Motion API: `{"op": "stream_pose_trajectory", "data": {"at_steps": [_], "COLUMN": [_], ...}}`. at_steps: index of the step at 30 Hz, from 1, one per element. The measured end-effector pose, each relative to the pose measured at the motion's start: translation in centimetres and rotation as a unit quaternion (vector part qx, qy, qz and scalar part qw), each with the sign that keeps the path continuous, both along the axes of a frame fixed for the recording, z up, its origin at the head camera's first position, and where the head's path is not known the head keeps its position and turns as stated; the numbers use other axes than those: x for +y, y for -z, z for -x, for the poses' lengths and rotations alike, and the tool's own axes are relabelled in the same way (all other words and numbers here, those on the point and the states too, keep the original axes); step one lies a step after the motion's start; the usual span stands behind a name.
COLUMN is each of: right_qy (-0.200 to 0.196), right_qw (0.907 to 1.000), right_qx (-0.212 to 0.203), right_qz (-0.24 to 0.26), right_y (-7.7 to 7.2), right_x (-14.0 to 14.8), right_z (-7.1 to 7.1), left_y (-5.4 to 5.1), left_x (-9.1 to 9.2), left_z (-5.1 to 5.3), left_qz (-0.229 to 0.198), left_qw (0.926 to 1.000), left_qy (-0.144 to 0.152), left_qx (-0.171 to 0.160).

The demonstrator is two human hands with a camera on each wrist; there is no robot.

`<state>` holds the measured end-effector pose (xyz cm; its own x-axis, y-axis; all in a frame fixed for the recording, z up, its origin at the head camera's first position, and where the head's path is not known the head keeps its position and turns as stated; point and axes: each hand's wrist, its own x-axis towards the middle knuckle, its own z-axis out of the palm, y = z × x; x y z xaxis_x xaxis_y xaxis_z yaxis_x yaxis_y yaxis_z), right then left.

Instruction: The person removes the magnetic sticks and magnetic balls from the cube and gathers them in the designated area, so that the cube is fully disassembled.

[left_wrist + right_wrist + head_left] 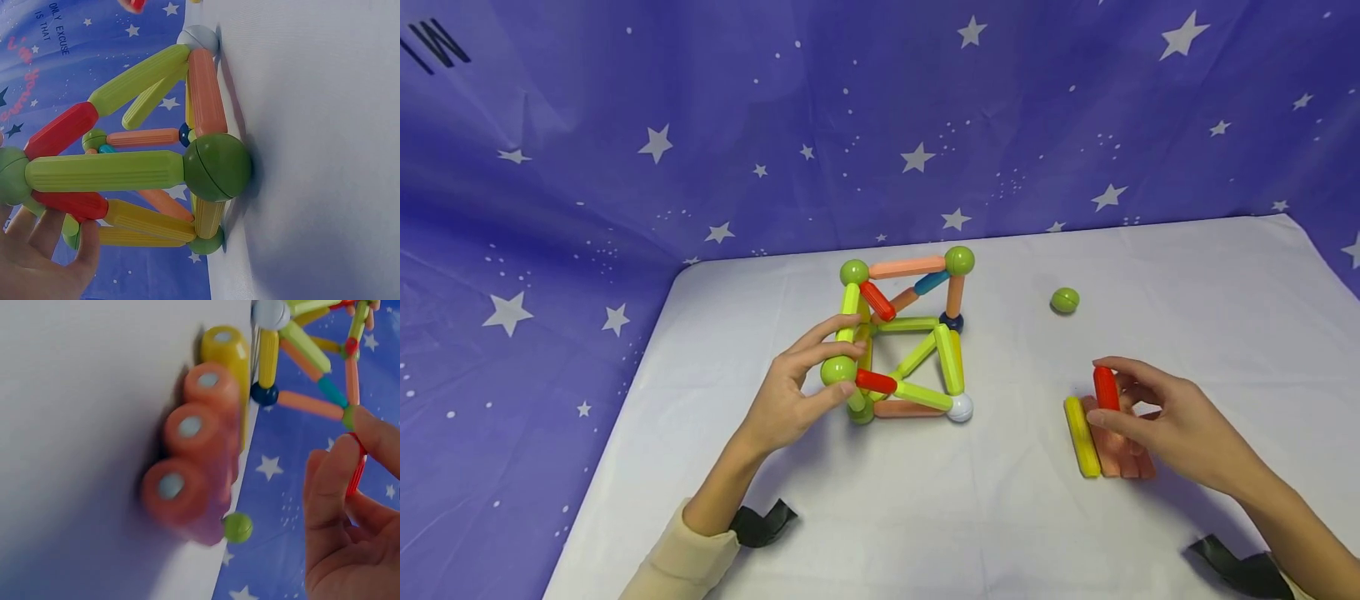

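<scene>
A frame of magnetic building sticks and balls stands on the white cloth, with lime, yellow, orange and red sticks. My left hand (790,396) holds its near left upper corner, with the thumb by a green ball (838,372) and the fingers across a lime stick (848,310). From that corner a short red stick (876,382) meets a lime stick (925,396) that reaches a white ball (959,407). To the right, my right hand (1187,429) pinches a short red stick (1106,388) upright between thumb and fingers, above a row of loose sticks.
Beneath the right hand lie a yellow stick (1082,437) and several orange sticks (172,487), side by side. Behind them a loose green ball (1065,300) rests on the tablecloth (1000,500). A blue star-patterned cloth (820,108) hangs behind the table.
</scene>
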<state>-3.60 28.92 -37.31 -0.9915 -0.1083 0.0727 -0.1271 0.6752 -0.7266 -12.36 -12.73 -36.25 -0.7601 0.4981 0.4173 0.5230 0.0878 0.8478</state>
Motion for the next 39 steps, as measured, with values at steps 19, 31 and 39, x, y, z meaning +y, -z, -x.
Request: {"op": "stream_pose_trajectory", "data": {"at_steps": [19,31,39], "right_qy": [0.000,-0.010,-0.021], "right_qw": [0.9885,0.9796,0.9777], "right_qx": [-0.082,-0.103,-0.117], "right_qz": [-0.127,-0.172,-0.173], "right_y": [2.4,3.1,3.2], "right_x": [6.7,7.7,7.6], "right_z": [6.4,7.7,7.6], "left_y": [0.1,0.2,0.1], "left_x": [-0.1,-0.1,-0.1], "left_z": [0.0,0.0,0.1], "left_qz": [-0.004,-0.003,0.002], "left_qw": [1.0000,1.0000,1.0000], "left_qy": [0.002,0.004,0.002], "left_qx": [0.000,0.001,0.000]}}
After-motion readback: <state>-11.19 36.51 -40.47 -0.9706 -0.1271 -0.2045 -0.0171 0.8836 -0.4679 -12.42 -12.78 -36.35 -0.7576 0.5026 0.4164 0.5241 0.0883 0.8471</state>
